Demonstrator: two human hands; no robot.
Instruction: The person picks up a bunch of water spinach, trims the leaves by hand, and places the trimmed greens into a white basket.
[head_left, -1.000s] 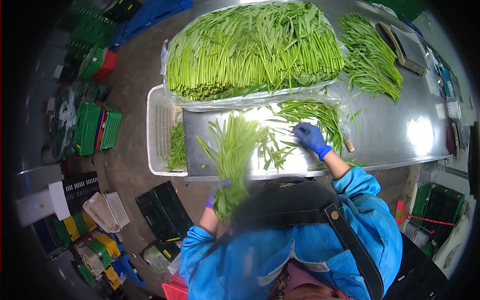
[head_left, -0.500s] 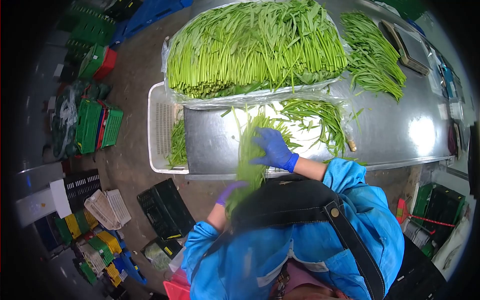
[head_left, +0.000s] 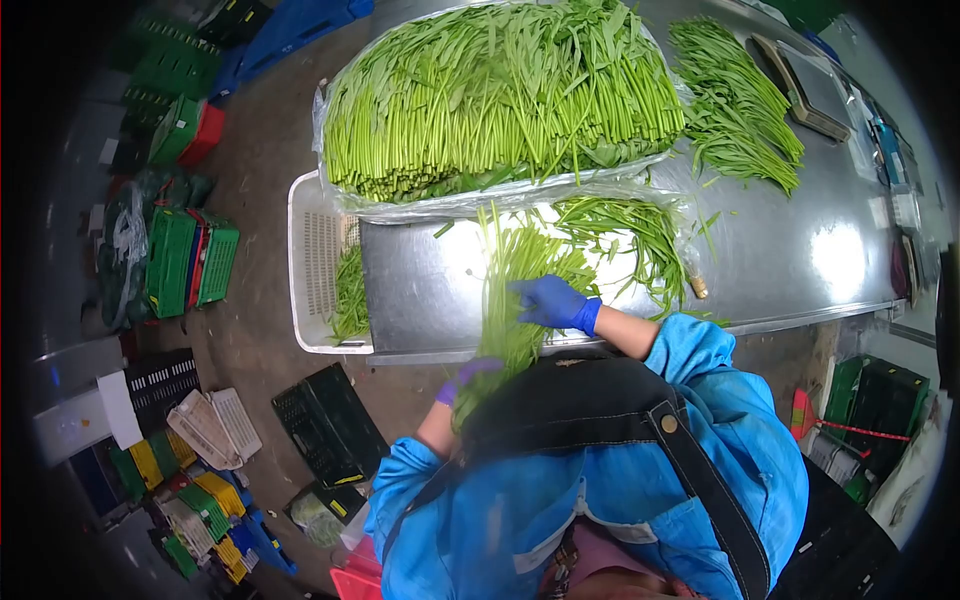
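A bunch of long green stems (head_left: 512, 270) lies between my hands, partly over the front edge of the metal table. My left hand (head_left: 468, 380), in a purple-blue glove, is wrapped round the bunch's lower, leafy end near my apron. On the right side of the bunch, my right hand (head_left: 552, 303) in a blue glove has its fingers closed against the stems; their tips are partly hidden. Behind them sits a large stack of leafy stems (head_left: 500, 110) on clear plastic. Loose stems (head_left: 640, 235) lie on a white surface just right of the bunch.
A white basket (head_left: 312, 260) with green scraps stands at the table's left end. Further right on the metal table (head_left: 770, 240) are another leafy pile (head_left: 740, 105) and a scale (head_left: 812, 90). Crates, including a black one (head_left: 330, 425), stand on the floor at left.
My right hand has moved slightly down and its fingers have drawn together on the stems. My left hand has shifted slightly right. The view has shifted a little.
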